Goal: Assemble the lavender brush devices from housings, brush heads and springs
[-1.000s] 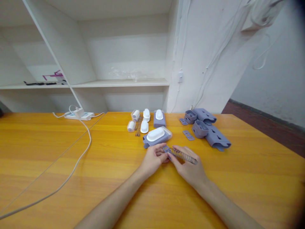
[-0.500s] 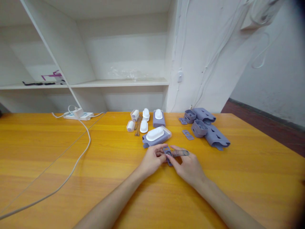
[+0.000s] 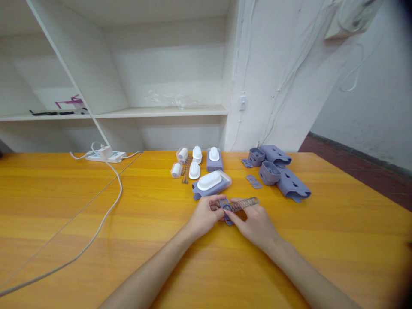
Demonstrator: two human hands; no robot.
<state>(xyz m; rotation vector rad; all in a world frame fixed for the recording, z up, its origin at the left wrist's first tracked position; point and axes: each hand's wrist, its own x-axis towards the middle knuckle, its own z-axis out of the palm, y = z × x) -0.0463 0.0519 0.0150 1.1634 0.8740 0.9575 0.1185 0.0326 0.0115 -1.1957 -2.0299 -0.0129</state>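
Clock taken from the hands; one plate-and-spring pair in work, rest loose. Left hand curled, thumb and fingers pinching the purple slotted plate over the table; right hand partly curled, thumb against the plate, fingers pinching the plate end of the coil spring; spring's free end points to 2-3 o'clock. Spring end meets the plate; can't tell if it's seated or just held there, fingers block it.

Unfitted as it lies: two loose plates at 1-2, flat, no spring on either; loose springs at 10; purple cups at 2, purple shells just beside; white cylinders at 10, ribbed caps near them.

Furthest along, my read: two purple bodies at 11, each with a white piece on top; spring-and-plate join looks midway at best.
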